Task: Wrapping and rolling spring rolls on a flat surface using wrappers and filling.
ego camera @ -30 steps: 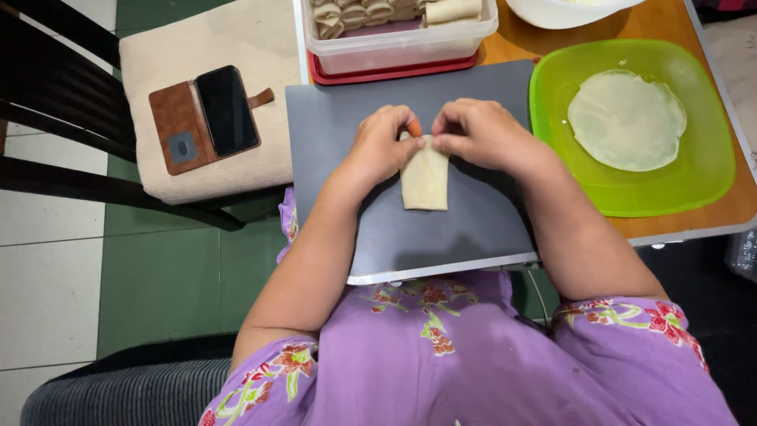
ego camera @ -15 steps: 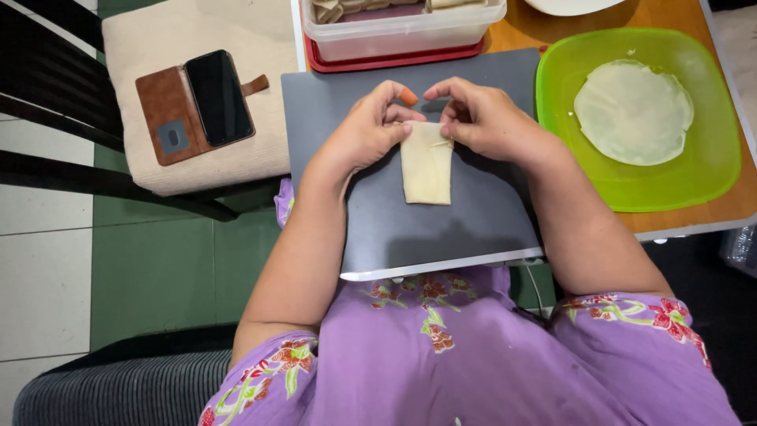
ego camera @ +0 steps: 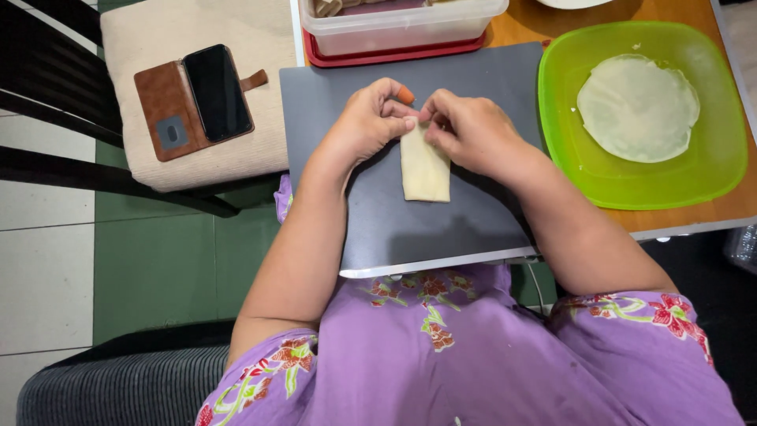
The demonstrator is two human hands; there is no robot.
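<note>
A pale folded dough wrapper (ego camera: 426, 171) lies as a narrow rectangle on a grey board (ego camera: 371, 213). My left hand (ego camera: 369, 118) pinches its far top edge from the left. My right hand (ego camera: 473, 130) pinches the same edge from the right. An orange bit of filling (ego camera: 405, 95) shows just above my left fingertips. Both sets of fingers meet at the wrapper's far end.
A green square plate (ego camera: 631, 185) with round thin wrappers (ego camera: 637, 108) sits to the right on a wooden table (ego camera: 512, 31). A clear tub on a red lid (ego camera: 394, 31) stands behind the board. A phone in a brown wallet case (ego camera: 197, 99) lies on a beige stool cushion (ego camera: 158, 31) at left.
My hands have drawn closer together at the wrapper's far end, and the wrapper looks narrower and longer than before. The view has shifted slightly.
</note>
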